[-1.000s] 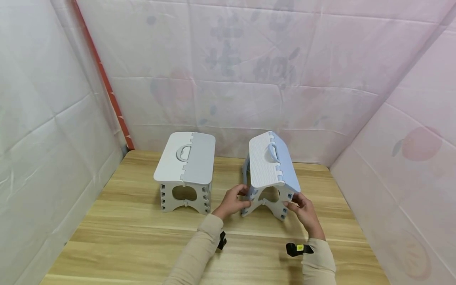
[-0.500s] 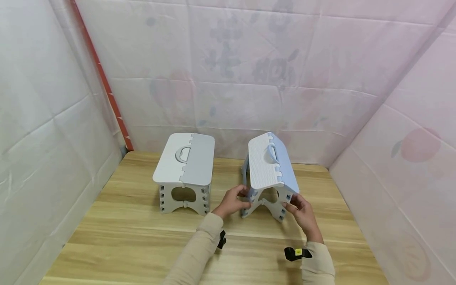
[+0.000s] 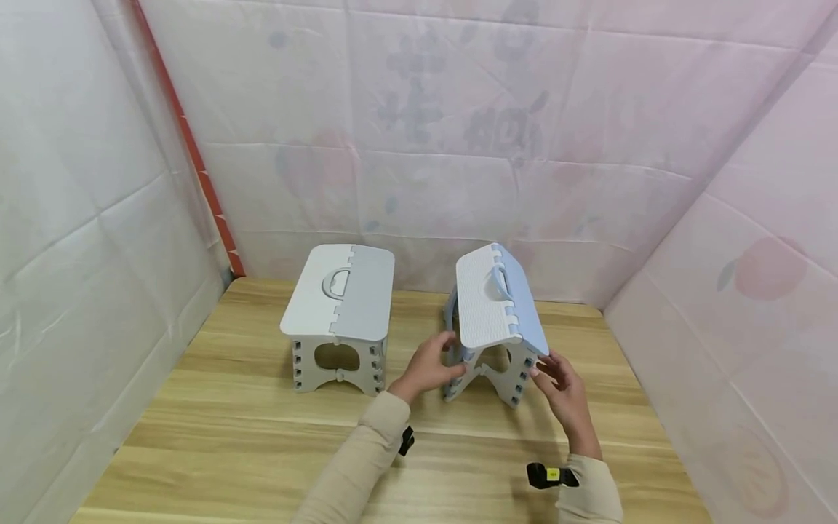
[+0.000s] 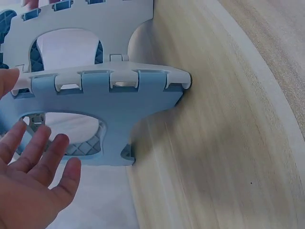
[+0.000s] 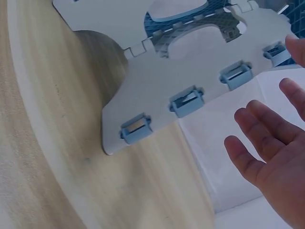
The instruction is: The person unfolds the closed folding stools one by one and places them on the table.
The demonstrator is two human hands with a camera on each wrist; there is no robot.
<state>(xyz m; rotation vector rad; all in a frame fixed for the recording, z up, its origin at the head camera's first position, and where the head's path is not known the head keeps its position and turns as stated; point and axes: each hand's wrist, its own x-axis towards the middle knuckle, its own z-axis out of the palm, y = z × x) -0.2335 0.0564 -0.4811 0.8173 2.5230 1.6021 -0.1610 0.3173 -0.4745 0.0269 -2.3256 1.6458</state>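
A white-and-blue folding stool (image 3: 484, 298) stands on the wooden table, its two seat halves sloping from a raised middle ridge and its legs partly folded inward. My left hand (image 3: 428, 367) is at its left side, thumb at the front leg corner; in the left wrist view the spread fingers (image 4: 35, 157) lie before the blue side panel (image 4: 116, 102). At the right side, my right hand (image 3: 566, 393) has its thumb near the front leg panel (image 5: 190, 67), and its fingers are loosely extended. Neither hand wraps around the stool.
A second folding stool (image 3: 343, 291), white and grey with a flat top, stands unfolded to the left. White printed sheeting (image 3: 419, 182) hangs behind and at both sides of the wooden table (image 3: 249, 429). Both wrists wear black straps.
My right hand has loosened from the stool's right leg, its thumb shifting outward. The left fingers have loosened slightly too. The stool's right legs have moved slightly inward.
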